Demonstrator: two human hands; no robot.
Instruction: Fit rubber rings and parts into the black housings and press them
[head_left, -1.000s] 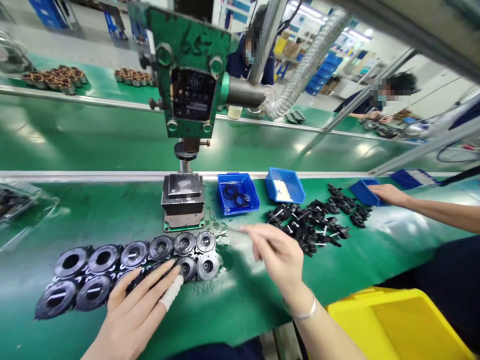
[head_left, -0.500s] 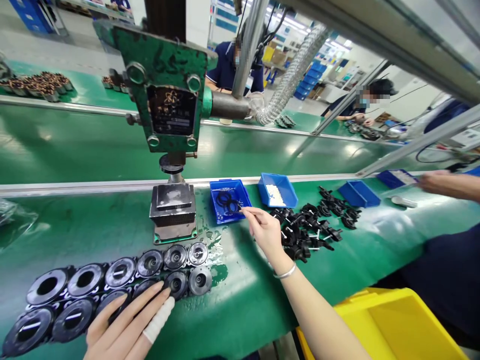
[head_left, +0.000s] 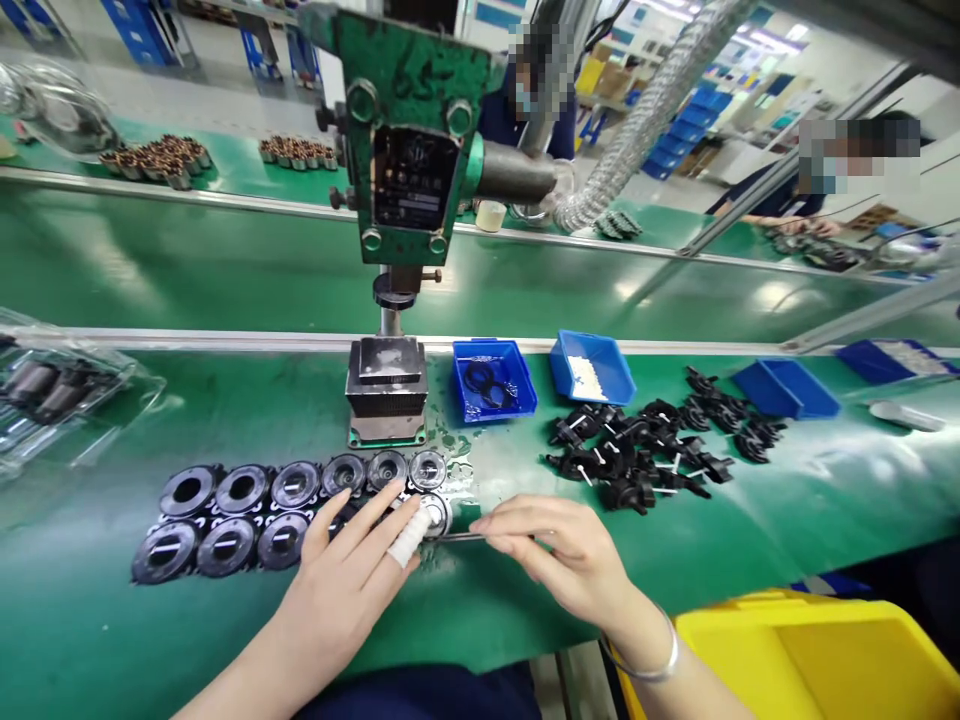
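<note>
Head view. Two rows of round black parts (head_left: 295, 484) lie on the green worktop (head_left: 472, 615), directly in front of the person, edges touching or nearly so. Back row: six visible. Front row: partly covered by the left hand (head_left: 345, 580), so full count cannot be told.

Left hand: palm down, fingers spread, fingertips resting over the right-hand portion of the rows. One finger carries a white wrap (head_left: 409, 540) and reaches onto the rightmost front part. Right hand (head_left: 562, 555): thumb and fingers pinched together on a thin metal tool (head_left: 461, 538), which points left to the near edge of that same part; whether the tip makes contact cannot be told. Hands apart from each other, close together across the tool. Silvery bangle (head_left: 667, 655) on right wrist.

Beyond the rows: green press (head_left: 409, 150), its dark metal block (head_left: 386, 375) low over the base. Right of the block, a blue tray (head_left: 501, 413) holding black rings (head_left: 480, 378); next, a second blue tray (head_left: 615, 375) with white pieces (head_left: 585, 378). In front of the latter, a loose heap of black mouldings (head_left: 637, 455). Wet patches (head_left: 457, 450) near the press base. Yellow bin (head_left: 795, 612) at lower right.
</note>
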